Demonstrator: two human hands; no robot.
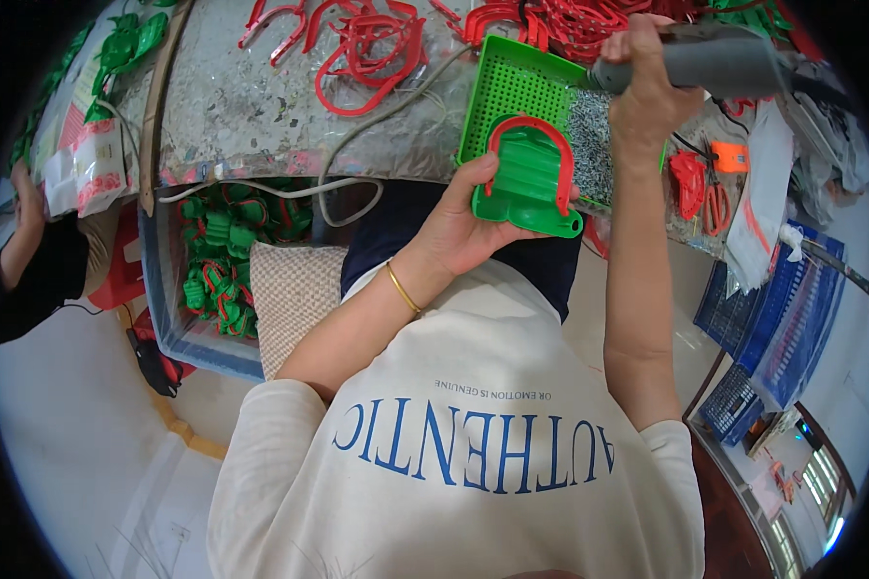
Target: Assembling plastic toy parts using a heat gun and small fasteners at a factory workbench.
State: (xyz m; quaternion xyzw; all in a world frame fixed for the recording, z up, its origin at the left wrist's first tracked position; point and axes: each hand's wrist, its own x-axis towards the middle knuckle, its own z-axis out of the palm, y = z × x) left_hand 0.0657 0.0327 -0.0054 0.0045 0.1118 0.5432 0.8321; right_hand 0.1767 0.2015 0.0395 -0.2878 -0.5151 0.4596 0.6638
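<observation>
My left hand is closed around a green plastic part, gripping it by its near left side. A red U-shaped plastic piece lies against the part's upper face. In my right hand is a grey electric screwdriver, held sideways with its front end pointing left. That front end is over a green perforated basket, whose right half holds a heap of small screws. The green part overlaps the basket's near edge.
Red plastic hoops lie on the worn table. Below is a blue-grey bin of green-red parts, beside a woven cushion. Orange-handled scissors lie right. Another person's hand is far left.
</observation>
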